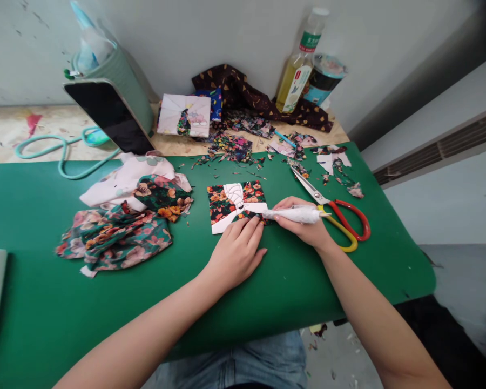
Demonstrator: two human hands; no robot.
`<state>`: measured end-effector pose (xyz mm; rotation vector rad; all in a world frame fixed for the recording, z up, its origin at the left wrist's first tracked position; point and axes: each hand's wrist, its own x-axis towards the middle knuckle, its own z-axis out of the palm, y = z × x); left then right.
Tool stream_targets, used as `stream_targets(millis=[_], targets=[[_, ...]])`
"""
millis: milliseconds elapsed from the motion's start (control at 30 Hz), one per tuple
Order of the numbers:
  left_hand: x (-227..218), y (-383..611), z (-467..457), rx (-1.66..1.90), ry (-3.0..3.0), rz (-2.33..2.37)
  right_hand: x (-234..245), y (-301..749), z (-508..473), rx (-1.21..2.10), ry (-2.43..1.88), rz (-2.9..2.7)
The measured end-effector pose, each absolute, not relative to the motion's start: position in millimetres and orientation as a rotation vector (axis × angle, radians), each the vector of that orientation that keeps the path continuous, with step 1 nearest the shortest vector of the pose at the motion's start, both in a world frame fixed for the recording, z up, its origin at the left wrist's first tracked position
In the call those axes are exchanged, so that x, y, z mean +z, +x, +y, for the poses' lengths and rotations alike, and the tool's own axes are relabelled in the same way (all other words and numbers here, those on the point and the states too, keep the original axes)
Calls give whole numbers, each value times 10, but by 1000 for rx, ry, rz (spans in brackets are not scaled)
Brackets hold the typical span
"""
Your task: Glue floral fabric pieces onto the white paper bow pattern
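Note:
On the green mat [291, 286] lies a small square panel [217, 197] covered with dark floral fabric pieces and white sections, some with curved black lines. My left hand [237, 254] rests on its lower edge, fingers stretched out flat. Just to the right, my right hand [308, 233] is closed around a white cone-shaped squeeze bag [297, 214]. The bag lies almost level, its narrow tip pointing left at the panel's right edge near my left fingertips. Whether the tip touches the fabric I cannot tell. Scissors [316, 195] with red and yellow handles lie beside my right hand.
Crumpled floral fabric [127, 232] lies left of the panel. Behind are a phone [109, 113] leaning on a green holder [132, 81], a second square panel [172, 116], fabric scraps [230, 146], a brown cloth [235, 84], an oil bottle [294, 81] and a tub [324, 81].

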<state>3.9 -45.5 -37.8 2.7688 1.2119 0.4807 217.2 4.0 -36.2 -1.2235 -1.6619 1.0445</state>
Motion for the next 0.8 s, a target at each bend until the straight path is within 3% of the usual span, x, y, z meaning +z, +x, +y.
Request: stream_targets(millis=[800], targets=[[-385, 40, -455, 508, 2773, 1209, -377, 2209, 63, 1056, -1204, -1592]])
